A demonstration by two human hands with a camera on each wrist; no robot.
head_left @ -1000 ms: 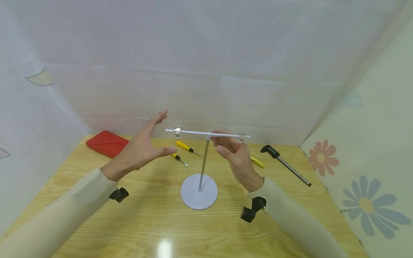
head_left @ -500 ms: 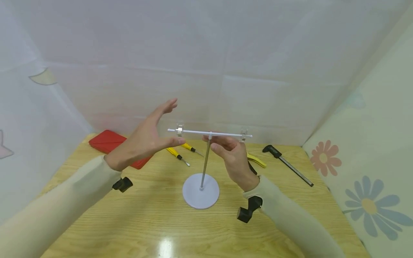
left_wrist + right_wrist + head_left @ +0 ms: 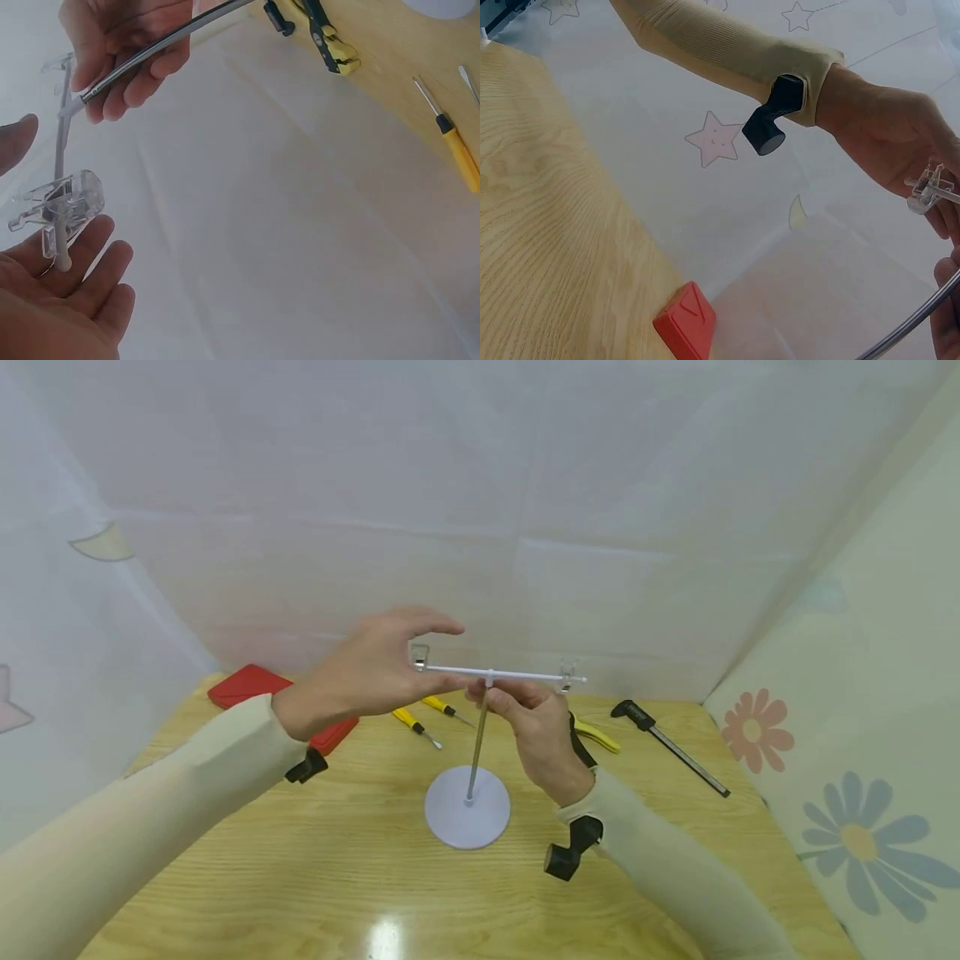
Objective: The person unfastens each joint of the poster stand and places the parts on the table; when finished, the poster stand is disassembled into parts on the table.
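Head view, right hand point(image 3: 536, 727) fingers pinching stand point(image 3: 480, 727), left hand point(image 3: 375, 672) open

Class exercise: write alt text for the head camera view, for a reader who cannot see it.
Two hands work on a white T-shaped stand on a wooden table: the left hand reaches a clear clip on the crossbar's end, the right hand grips the pole's top. Yellow screwdrivers lie behind.

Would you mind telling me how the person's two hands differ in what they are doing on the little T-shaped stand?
The left hand is at the clear clip on the crossbar's left end; the right hand grips the metal pole just under the crossbar. The left hand's fingers are fairly straight, thumb apart above the clip; the right hand's fingers curl round the pole. The left hand reaches from the side, the right from below. Both wear cream sleeves and wrist cameras.
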